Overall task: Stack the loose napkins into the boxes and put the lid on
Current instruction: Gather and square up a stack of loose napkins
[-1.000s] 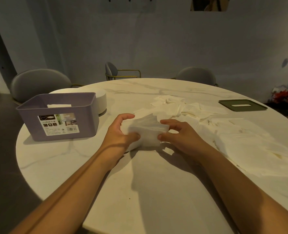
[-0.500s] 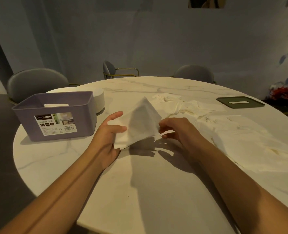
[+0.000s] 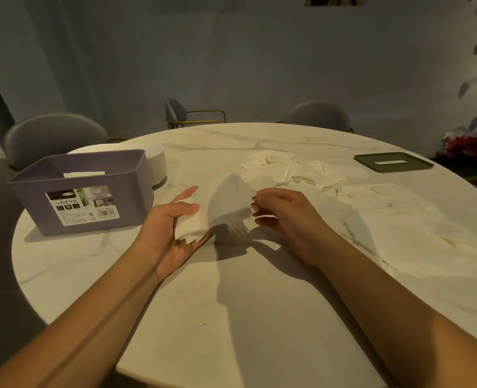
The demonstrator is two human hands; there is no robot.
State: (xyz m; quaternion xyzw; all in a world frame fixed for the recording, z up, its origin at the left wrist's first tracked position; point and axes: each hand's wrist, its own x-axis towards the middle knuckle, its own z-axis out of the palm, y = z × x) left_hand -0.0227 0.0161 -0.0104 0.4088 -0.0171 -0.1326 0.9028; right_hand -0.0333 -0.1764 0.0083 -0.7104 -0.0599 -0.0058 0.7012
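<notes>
A stack of white napkins (image 3: 226, 203) stands on edge above the table, tilted with one corner up. My left hand (image 3: 173, 233) cradles its lower left side, palm up, thumb over the front. My right hand (image 3: 287, 217) pinches the stack's right edge with curled fingers. A purple open box (image 3: 80, 194) with a label stands to the left, some napkins inside. More loose napkins (image 3: 301, 172) lie scattered behind and to the right. A dark green lid (image 3: 392, 162) with a slot lies at the far right.
A round white container (image 3: 156, 163) stands behind the purple box. The round marble table (image 3: 231, 289) has grey chairs (image 3: 52, 135) around its far side. A plant with red flowers (image 3: 466, 141) stands at the right.
The napkin stack, held flat between both hands a second ago, has been lifted and tipped onto its edge. My left hand has opened under it.
</notes>
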